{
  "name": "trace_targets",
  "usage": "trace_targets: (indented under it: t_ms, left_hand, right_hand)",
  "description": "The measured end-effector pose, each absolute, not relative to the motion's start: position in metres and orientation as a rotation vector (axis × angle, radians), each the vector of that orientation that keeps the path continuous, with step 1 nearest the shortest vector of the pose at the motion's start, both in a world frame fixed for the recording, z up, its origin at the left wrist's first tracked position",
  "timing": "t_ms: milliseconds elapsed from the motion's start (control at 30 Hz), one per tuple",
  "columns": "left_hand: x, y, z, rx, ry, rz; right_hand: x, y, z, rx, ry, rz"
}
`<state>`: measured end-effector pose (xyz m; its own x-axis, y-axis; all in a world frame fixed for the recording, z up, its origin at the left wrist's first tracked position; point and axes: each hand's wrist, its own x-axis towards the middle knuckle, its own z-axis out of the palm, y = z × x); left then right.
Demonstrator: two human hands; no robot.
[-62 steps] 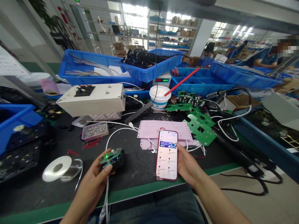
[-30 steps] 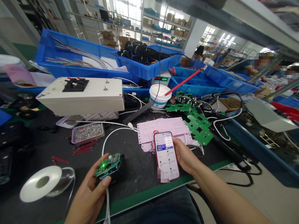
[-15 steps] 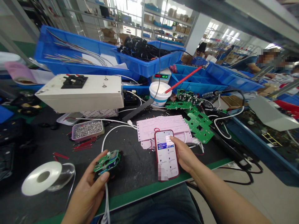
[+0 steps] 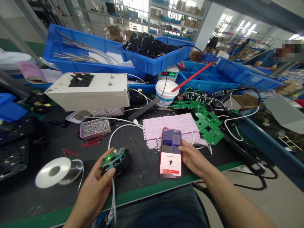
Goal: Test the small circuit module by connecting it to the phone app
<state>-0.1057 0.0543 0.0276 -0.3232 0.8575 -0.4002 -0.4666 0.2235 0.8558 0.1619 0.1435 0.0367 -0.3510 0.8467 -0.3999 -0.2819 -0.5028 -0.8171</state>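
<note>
My left hand is closed round a green circuit board assembly with a black underside; a green light glows on it. White cable hangs below that hand. At the front of the bench, my right hand grips a phone in a red case by its right edge, the thumb beside the screen. A pop-up with a small dark device picture and a red button fills the lower screen. Behind the phone lie pink printed sheets. The fingers under the board and phone are mostly hidden.
Several green circuit boards lie to the right, near a soldering iron. A white tub, a beige switch box, a tray of small metal parts and a white spool stand about. Blue bins line the back.
The phone screen has dimmed on top and a pop-up has appeared below. My right thumb has moved down the phone's edge. A green light now shows on the board. The view has shifted slightly.
</note>
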Motion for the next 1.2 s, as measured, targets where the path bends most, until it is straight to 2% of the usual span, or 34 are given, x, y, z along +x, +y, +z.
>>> trace_targets:
  t_ms: [200,333,567,867,1200]
  left_hand:
    - [-0.105,0.056,0.026,0.417,1.305,1.434]
    - [-0.103,0.056,0.026,0.432,1.287,1.486]
    - [-0.099,0.054,0.028,0.426,1.294,1.513]
    - [-0.099,0.056,0.028,0.414,1.3,1.519]
    - [-0.103,0.053,0.025,0.407,1.288,1.498]
  right_hand:
    - [0.157,0.129,0.041,-0.997,-0.846,1.937]
    - [0.149,0.12,0.032,-1.078,-0.813,1.862]
    - [0.15,0.119,0.011,-1.211,-1.19,1.707]
    - [0.151,0.116,0.02,-1.331,-1.511,1.625]
    - [0.152,0.118,0.013,-1.092,-1.071,1.726]
